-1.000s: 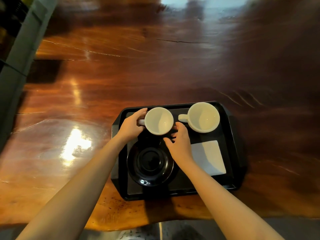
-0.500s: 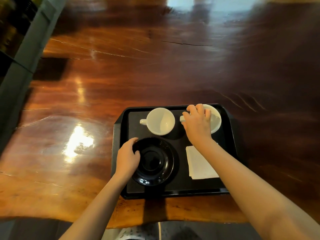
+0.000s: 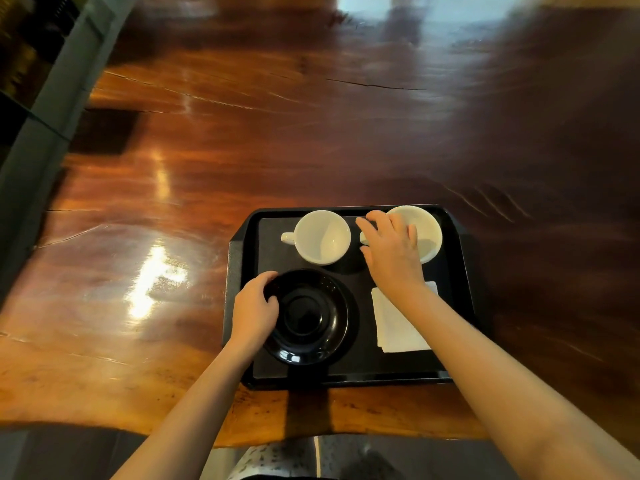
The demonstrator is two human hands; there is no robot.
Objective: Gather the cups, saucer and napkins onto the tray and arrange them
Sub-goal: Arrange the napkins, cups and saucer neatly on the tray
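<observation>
A black tray (image 3: pixel 239 271) lies on the glossy wooden table near its front edge. Two empty white cups stand along the tray's far side: the left cup (image 3: pixel 322 237) with its handle pointing left, the right cup (image 3: pixel 427 233) partly hidden by my right hand (image 3: pixel 391 251). That hand hovers over the right cup's handle side with fingers spread, holding nothing. A black saucer (image 3: pixel 308 317) sits at the tray's front left, and my left hand (image 3: pixel 254 308) grips its left rim. White folded napkins (image 3: pixel 394 323) lie at the front right, partly under my right forearm.
The wooden table (image 3: pixel 311 133) stretches far beyond the tray, with glare patches to the left. A grey frame (image 3: pixel 45 116) borders the table's left side. The table's front edge (image 3: pixel 104 424) runs just below the tray.
My left hand went from the left cup down to the saucer's left rim. My right hand crossed to the right cup, and its fingers have now spread apart above it.
</observation>
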